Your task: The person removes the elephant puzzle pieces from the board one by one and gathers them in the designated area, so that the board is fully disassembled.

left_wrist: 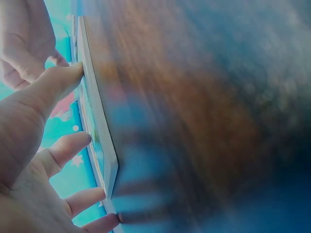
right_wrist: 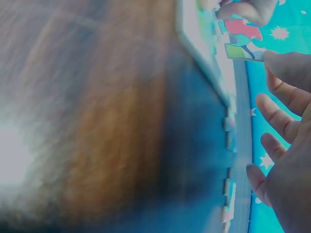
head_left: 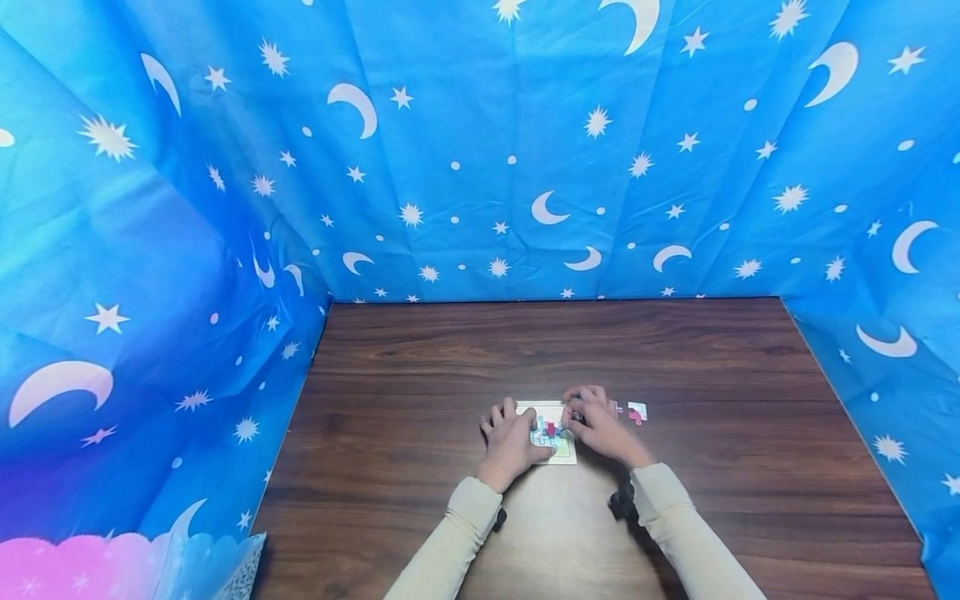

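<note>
A light-bordered puzzle board (head_left: 567,457) (left_wrist: 100,126) lies on the table, with colourful pieces in its middle. My left hand (head_left: 510,442) (left_wrist: 41,141) rests on its left part, fingers spread, the thumb touching the board and other fingertips at its edge. From the right, my right hand (head_left: 604,429) (right_wrist: 291,150) pinches a red, green and blue piece (right_wrist: 235,52) between thumb and a finger, tilted up over the board in the right wrist view. Its other fingers are loosely bent. How far the piece touches the board, I cannot tell.
A loose pink and white puzzle piece (head_left: 637,412) lies right of my right hand, another piece (head_left: 618,407) partly hidden beside it. The brown wooden table (head_left: 420,358) is bordered by blue cloth (head_left: 465,192) with moons and stars. A pink and blue scalloped item (head_left: 112,567) is at lower left.
</note>
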`<state>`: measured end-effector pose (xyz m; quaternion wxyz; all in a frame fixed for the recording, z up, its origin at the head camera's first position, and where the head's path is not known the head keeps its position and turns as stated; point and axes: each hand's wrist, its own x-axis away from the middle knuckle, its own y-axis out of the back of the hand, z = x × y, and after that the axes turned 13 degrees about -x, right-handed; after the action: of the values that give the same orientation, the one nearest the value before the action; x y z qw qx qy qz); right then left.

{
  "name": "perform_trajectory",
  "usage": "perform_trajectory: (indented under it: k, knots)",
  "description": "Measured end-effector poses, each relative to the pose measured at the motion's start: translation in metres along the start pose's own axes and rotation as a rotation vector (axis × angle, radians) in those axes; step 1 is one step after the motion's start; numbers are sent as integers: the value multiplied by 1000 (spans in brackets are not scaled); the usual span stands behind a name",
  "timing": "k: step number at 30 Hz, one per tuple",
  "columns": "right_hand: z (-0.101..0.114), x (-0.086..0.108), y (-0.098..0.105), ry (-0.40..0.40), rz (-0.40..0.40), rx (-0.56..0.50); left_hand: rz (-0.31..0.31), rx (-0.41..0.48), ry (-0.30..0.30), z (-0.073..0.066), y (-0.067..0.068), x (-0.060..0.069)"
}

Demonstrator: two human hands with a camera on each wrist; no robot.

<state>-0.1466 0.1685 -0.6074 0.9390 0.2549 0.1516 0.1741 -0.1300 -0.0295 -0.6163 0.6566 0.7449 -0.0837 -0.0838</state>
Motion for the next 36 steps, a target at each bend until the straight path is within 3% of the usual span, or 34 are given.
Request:
perform_trajectory:
  k: [7, 13, 25, 31, 36]
  knots:
    - [5, 3, 10, -26, -7, -34, -2, -26, -17, 1, -1, -1]
    - [3, 9, 20, -58, -34, -57, -7, 1, -88, 8, 2, -1]
    - [-6, 29, 54, -108, -74, -28, 141, 155, -194, 40, 3, 3]
    - [-13, 44, 68, -138, -112, -28, 111, 201, -226, 48, -7, 4]
    - [-16, 57, 75, -158, -125, 12, 112, 196, -221, 51, -3, 8]
